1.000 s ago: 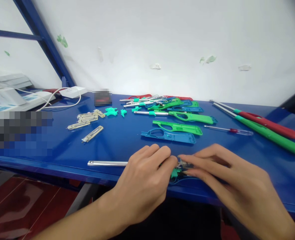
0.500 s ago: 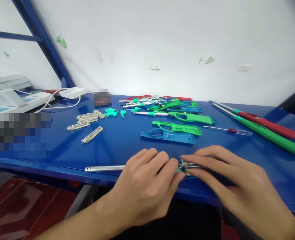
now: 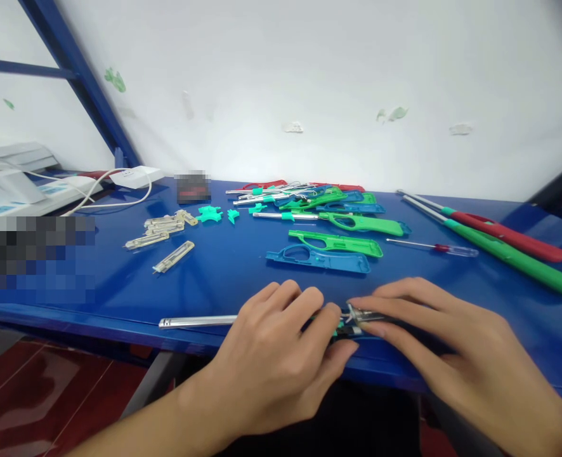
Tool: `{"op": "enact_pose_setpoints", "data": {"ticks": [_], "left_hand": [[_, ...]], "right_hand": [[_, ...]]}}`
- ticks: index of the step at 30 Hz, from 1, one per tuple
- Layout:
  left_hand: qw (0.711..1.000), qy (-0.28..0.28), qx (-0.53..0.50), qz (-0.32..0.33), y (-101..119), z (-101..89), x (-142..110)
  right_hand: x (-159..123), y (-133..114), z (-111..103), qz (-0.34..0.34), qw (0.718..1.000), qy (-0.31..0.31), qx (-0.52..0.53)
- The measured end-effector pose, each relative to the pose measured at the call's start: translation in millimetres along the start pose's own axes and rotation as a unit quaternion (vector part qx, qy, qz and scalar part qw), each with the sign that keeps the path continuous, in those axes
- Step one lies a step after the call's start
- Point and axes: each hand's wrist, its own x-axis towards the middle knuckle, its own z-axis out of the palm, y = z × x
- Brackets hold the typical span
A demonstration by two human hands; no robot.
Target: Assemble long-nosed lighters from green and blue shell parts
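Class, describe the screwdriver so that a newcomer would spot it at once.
On the blue table, find the long green lighter at the right. The screwdriver lies just left of it. Unlike its neighbours, it has a see-through handle, red near the shaft.

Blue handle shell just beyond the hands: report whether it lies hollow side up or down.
Hollow side up: the blue handle shell shows its raised rim and recessed inside.

You've 1 screwdriver (image 3: 455, 250). R of it: 1 red lighter (image 3: 514, 235), 1 grn lighter (image 3: 519, 261). L of it: 2 loose shell halves, 1 grn shell (image 3: 352, 244), 1 blue shell (image 3: 338, 261). Far L: 1 lone clr part (image 3: 174, 256); clr pile (image 3: 165, 225) overlaps, can't count. Front-L, nearest you: 1 metal tube (image 3: 195, 322).
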Motion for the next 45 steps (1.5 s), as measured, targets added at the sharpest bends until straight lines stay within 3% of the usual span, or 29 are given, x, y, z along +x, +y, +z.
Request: {"op": "enact_pose_setpoints", "data": {"ticks": [25, 31, 38, 45], "left_hand": [[1.000, -0.010, -0.025, -0.007, -1.3, -0.6, 1.0], [1.000, -0.009, -0.024, -0.004, -1.3, -0.8, 0.4], [1.000, -0.003, -0.026, -0.001, -1.8, -1.0, 1.5], [1.000, -0.007, -0.026, -0.001, -2.4, -1.2, 1.8]], "right_hand": [[-1.1, 4.4, -1.5, -0.006, 0.999, -0.045, 0.021], [0.4, 0.6, -1.8, -0.010, 0.999, -0.041, 0.022], [1.7, -0.8, -1.8, -0.047, 0.999, 0.008, 0.005], [-11.7, -2.2, -0.7, -0.026, 1.000, 0.002, -0.012]]}}
